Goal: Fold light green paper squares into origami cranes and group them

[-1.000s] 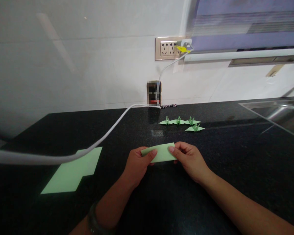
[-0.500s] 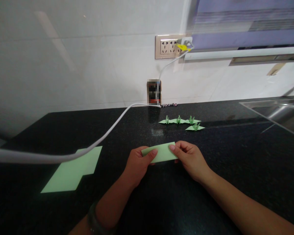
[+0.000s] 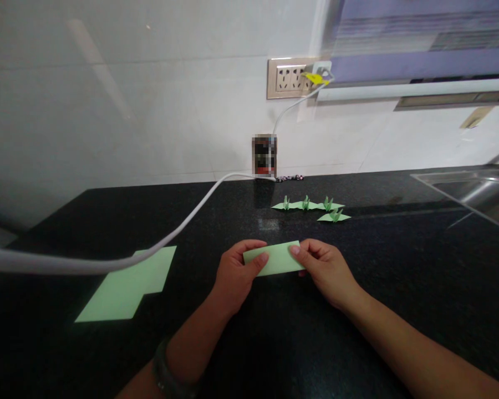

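A light green folded paper strip (image 3: 275,259) is held just above the black countertop (image 3: 399,277) between both hands. My left hand (image 3: 235,276) pinches its left end, thumb on top. My right hand (image 3: 327,270) pinches its right end the same way. Both hands are closed on the paper. Beyond them, several small green folded paper cranes (image 3: 311,206) stand in a row on the counter.
Flat green paper sheets (image 3: 128,285) lie on the counter at the left. A white cable (image 3: 183,224) runs from the wall socket (image 3: 289,78) across the counter to the left edge. A blurred small object (image 3: 264,155) leans against the wall. A metal sink (image 3: 474,191) sits at the right.
Both hands and the strip stay almost still; the view has shifted slightly, nothing let go or picked up.
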Action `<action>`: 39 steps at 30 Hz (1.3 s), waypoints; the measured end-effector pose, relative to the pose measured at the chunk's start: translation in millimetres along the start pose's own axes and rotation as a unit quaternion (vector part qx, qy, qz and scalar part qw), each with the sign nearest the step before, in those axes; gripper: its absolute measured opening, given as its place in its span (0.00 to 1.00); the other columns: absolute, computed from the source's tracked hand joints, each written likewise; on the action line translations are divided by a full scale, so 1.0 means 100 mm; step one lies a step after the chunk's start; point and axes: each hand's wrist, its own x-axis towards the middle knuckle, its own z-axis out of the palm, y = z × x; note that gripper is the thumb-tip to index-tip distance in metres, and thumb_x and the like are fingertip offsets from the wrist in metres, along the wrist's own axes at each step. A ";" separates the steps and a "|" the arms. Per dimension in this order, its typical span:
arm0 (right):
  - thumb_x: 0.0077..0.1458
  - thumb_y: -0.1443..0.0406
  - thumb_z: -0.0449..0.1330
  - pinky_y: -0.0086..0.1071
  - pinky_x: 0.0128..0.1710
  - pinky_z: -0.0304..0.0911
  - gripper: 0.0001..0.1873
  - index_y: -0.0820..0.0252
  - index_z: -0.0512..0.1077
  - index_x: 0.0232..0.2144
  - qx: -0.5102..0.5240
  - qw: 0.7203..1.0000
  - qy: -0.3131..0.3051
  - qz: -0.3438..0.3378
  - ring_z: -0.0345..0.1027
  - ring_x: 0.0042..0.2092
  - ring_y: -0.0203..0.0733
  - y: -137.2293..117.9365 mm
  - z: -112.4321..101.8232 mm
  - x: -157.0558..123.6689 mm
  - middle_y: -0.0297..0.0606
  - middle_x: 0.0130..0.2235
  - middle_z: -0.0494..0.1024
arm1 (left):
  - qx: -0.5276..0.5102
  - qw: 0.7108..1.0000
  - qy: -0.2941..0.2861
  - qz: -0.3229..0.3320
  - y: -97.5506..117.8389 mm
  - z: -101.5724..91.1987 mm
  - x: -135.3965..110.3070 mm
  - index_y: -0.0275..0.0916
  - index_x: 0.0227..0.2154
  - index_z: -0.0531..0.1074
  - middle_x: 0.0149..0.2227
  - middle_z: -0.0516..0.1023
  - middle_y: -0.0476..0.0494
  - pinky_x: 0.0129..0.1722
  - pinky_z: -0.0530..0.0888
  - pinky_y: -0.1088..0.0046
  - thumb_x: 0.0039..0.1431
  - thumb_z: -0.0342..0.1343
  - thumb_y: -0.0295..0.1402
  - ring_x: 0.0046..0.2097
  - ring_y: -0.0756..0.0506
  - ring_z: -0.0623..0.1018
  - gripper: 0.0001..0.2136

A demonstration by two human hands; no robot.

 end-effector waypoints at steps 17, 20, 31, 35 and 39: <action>0.48 0.56 0.56 0.25 0.20 0.52 0.15 0.61 0.65 0.20 0.006 1.000 0.003 0.005 0.54 0.21 0.30 0.02 0.00 0.01 0.30 0.19 0.63 | 0.085 0.993 0.021 0.074 -0.03 -0.02 0.01 0.38 0.37 0.69 0.29 0.73 0.49 0.28 0.65 0.78 0.47 0.56 0.34 0.29 0.52 0.69 0.12; 0.48 0.56 0.56 0.25 0.19 0.52 0.15 0.61 0.64 0.20 0.009 1.000 0.004 0.005 0.54 0.21 0.30 0.02 -0.01 0.01 0.30 0.19 0.63 | 0.081 0.994 0.017 0.068 -0.03 -0.02 0.00 0.38 0.37 0.69 0.29 0.73 0.49 0.28 0.66 0.78 0.47 0.56 0.34 0.29 0.51 0.70 0.13; 0.48 0.55 0.55 0.25 0.20 0.51 0.16 0.62 0.64 0.20 0.000 1.000 0.007 0.001 0.54 0.21 0.30 0.02 -0.01 0.01 0.30 0.19 0.63 | 0.124 0.987 0.030 0.098 -0.03 -0.02 0.00 0.39 0.34 0.72 0.33 0.74 0.48 0.33 0.67 0.75 0.47 0.56 0.34 0.34 0.49 0.71 0.10; 0.49 0.56 0.55 0.25 0.20 0.51 0.15 0.62 0.64 0.20 -0.002 1.000 0.006 -0.001 0.54 0.21 0.30 0.04 -0.02 0.01 0.30 0.19 0.63 | 0.136 0.986 0.026 0.096 -0.05 -0.03 0.00 0.40 0.35 0.73 0.36 0.76 0.47 0.38 0.67 0.73 0.48 0.55 0.35 0.38 0.47 0.72 0.10; 0.48 0.55 0.55 0.25 0.20 0.51 0.15 0.62 0.64 0.20 -0.005 1.000 0.009 -0.006 0.54 0.21 0.30 0.04 -0.01 0.01 0.30 0.19 0.62 | 0.138 0.986 0.017 0.092 -0.05 -0.04 0.01 0.39 0.35 0.73 0.37 0.76 0.45 0.38 0.67 0.72 0.48 0.54 0.36 0.38 0.46 0.73 0.12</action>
